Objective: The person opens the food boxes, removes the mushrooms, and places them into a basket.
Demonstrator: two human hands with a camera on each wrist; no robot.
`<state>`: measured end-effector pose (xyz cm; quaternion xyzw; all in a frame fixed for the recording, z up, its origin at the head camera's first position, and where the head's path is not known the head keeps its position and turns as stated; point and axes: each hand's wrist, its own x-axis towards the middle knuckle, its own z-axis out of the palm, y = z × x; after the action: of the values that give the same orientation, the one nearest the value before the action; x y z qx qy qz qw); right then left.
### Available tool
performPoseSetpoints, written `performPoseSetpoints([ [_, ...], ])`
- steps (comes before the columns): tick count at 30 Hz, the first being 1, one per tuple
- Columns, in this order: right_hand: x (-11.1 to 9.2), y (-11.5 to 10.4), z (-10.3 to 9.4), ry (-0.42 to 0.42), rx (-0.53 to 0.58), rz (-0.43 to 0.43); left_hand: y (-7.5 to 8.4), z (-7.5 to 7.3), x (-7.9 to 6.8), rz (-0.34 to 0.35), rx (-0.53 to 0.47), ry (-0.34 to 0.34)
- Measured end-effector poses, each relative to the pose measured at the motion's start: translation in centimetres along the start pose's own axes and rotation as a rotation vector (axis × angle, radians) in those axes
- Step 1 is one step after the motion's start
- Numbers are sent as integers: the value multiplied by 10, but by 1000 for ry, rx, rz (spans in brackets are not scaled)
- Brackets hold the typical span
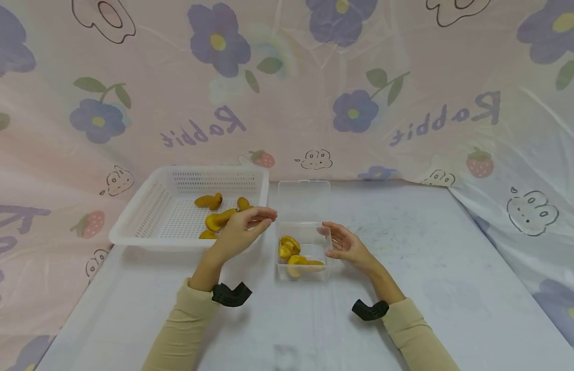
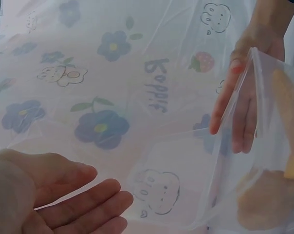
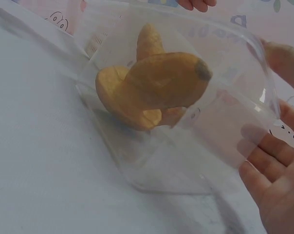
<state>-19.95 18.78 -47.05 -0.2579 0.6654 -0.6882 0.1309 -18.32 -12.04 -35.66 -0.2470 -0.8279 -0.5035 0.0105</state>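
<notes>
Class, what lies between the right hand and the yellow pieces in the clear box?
A side wall of the clear box stands between the right hand and the yellow pieces, as the right wrist view shows.

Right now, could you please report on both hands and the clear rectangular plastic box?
Left hand empty, apart from box. Right hand at the box's right side. Box open, yellow curved pieces inside; nothing visibly blocking its opening.

Dim, diffuse light with soft shadows.
Head view: faint shade under the white plastic basket (image 1: 152, 241) at eight o'clock. Right-wrist view: glare on the clear plastic box (image 3: 205, 141) toward three o'clock.
</notes>
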Motion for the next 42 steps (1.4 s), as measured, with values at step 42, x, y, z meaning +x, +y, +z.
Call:
performPoseSetpoints([
  [42, 1, 1, -1, -14, -2, -20, -22, 64, 33, 77, 0, -555],
])
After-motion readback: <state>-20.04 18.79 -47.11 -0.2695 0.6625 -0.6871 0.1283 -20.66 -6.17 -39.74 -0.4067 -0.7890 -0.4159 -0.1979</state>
